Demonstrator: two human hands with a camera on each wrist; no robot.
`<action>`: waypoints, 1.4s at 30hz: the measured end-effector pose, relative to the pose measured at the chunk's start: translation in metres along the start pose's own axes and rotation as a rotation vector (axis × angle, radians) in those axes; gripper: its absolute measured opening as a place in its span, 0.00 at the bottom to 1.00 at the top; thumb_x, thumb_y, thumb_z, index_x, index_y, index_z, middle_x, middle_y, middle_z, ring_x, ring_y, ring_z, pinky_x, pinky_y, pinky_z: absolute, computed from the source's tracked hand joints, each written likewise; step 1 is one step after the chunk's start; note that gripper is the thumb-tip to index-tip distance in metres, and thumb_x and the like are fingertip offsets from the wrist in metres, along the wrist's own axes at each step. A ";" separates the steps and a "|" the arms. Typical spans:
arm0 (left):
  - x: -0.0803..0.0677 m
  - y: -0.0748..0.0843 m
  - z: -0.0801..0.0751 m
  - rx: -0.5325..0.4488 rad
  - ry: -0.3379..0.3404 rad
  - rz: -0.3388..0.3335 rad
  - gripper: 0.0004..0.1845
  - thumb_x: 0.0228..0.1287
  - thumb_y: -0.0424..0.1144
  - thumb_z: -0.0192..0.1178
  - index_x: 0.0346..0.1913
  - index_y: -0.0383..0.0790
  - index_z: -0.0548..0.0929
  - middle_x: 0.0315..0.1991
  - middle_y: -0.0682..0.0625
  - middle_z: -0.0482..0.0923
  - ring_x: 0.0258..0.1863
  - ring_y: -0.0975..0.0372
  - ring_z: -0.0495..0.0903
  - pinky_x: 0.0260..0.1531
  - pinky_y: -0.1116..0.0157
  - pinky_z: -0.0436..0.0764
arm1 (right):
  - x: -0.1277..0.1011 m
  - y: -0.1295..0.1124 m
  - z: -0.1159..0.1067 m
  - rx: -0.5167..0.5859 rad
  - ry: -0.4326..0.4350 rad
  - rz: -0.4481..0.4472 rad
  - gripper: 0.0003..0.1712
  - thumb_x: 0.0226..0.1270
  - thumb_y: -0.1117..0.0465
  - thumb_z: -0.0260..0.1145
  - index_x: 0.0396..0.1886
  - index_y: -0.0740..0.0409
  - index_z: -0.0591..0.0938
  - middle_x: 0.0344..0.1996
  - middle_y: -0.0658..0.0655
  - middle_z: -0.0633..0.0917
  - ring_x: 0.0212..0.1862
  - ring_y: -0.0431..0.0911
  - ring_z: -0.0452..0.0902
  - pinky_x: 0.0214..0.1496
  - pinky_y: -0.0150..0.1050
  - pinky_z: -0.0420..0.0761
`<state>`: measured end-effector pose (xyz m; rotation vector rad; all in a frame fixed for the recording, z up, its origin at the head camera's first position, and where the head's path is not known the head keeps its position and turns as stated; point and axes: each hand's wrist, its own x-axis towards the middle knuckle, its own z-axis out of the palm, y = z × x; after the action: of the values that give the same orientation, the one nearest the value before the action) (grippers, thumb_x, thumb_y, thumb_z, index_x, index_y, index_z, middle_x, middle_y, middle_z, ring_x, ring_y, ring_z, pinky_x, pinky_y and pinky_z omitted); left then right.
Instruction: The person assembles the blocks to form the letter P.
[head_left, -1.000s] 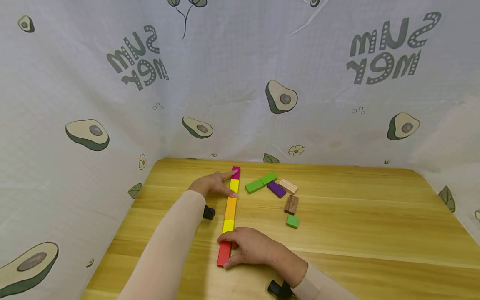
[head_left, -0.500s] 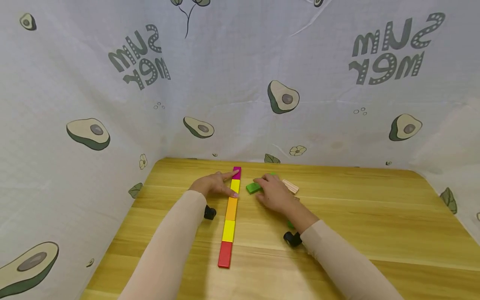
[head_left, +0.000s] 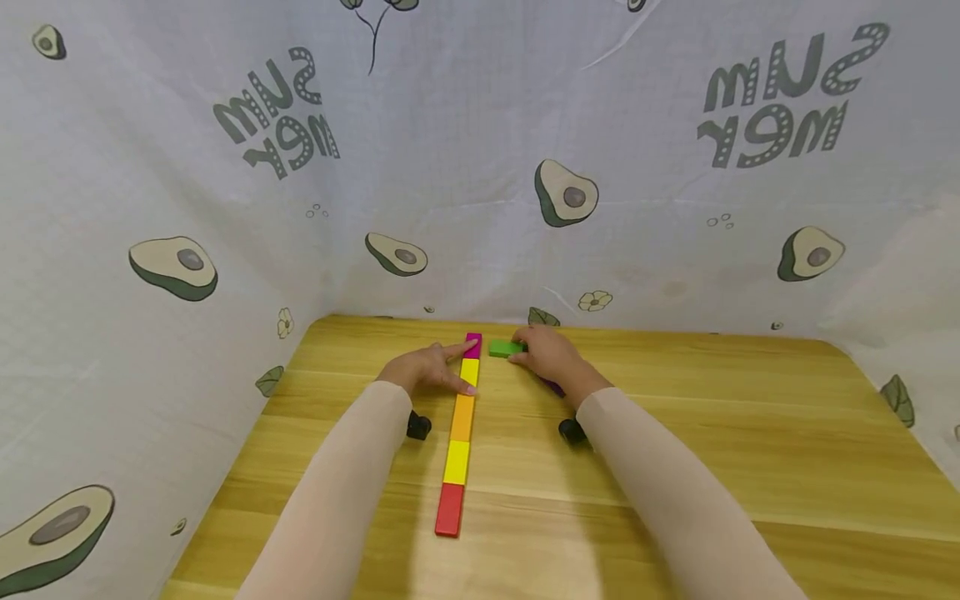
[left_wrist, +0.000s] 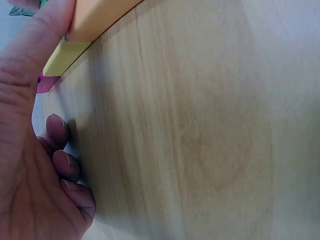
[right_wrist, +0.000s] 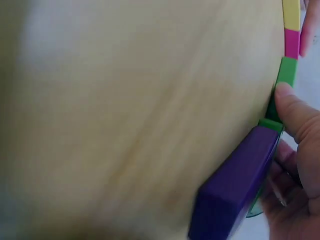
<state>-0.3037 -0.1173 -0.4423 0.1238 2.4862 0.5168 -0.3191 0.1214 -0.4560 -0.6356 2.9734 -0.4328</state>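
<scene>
Green block (head_left: 504, 348) moved back (right hand (head_left: 551, 357) pinching).

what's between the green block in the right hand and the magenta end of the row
Nothing: in the head view only bare table separates the green block from the magenta block.

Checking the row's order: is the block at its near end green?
No, the near end block of the row is red; the green block is at the right hand.
</scene>
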 end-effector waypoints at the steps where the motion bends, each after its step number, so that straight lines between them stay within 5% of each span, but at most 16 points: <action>1: 0.000 0.000 0.000 0.002 -0.002 -0.001 0.56 0.28 0.74 0.66 0.67 0.82 0.48 0.71 0.47 0.48 0.66 0.46 0.53 0.59 0.40 0.56 | 0.003 0.000 0.000 0.004 0.000 0.019 0.24 0.61 0.44 0.63 0.53 0.52 0.78 0.43 0.55 0.77 0.47 0.51 0.72 0.53 0.48 0.72; 9: 0.001 -0.002 0.001 0.002 -0.007 0.009 0.56 0.28 0.74 0.66 0.67 0.81 0.49 0.71 0.47 0.48 0.67 0.46 0.52 0.59 0.40 0.55 | 0.016 0.008 0.008 0.158 -0.019 0.154 0.29 0.63 0.42 0.59 0.61 0.49 0.72 0.40 0.55 0.80 0.43 0.51 0.75 0.48 0.47 0.74; 15: 0.003 -0.005 0.000 -0.008 0.017 0.008 0.57 0.26 0.74 0.66 0.67 0.81 0.50 0.71 0.47 0.49 0.67 0.47 0.51 0.60 0.41 0.55 | 0.017 0.015 0.011 0.342 0.017 0.176 0.25 0.65 0.49 0.60 0.58 0.55 0.72 0.45 0.56 0.80 0.47 0.50 0.75 0.50 0.46 0.74; 42: 0.003 -0.002 0.002 -0.001 0.002 0.015 0.54 0.27 0.74 0.66 0.64 0.86 0.48 0.72 0.48 0.47 0.67 0.45 0.51 0.58 0.37 0.54 | 0.028 0.009 0.004 0.176 -0.039 0.236 0.24 0.67 0.41 0.53 0.60 0.41 0.69 0.58 0.56 0.75 0.59 0.58 0.67 0.58 0.57 0.66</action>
<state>-0.3053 -0.1176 -0.4457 0.1417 2.4888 0.5248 -0.3476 0.1171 -0.4632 -0.2691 2.8817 -0.6420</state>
